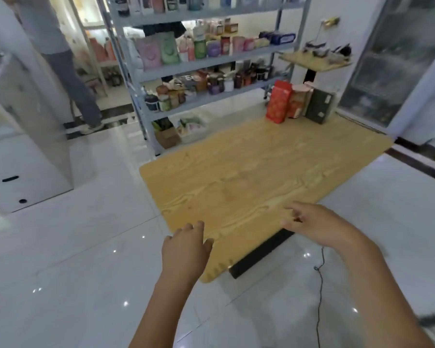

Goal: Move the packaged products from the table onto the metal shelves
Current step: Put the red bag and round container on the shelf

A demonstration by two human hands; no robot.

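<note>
Both hands are out over the near end of the wooden table [249, 172], and neither one has anything in it. The left hand [183, 247] sits at the table's near corner, palm down, its fingers [199, 226] loosely bent and slightly apart, thumb out over the wood. The right hand [317, 226] hangs over the near edge, its fingers [290, 208] spread and lightly curled; the blur makes it impossible to say whether any fingertip touches the tabletop. At the table's far corner, well apart from both hands, the packaged products stand upright in a tight row: a red package [279, 101], a tan package [298, 101] just beside it, and a dark box [319, 105] at the end. Beyond the table's far left side rise the metal shelves [211, 61], crowded with jars and pouches. A black cable [320, 285] trails on the floor by the table's near end.
</note>
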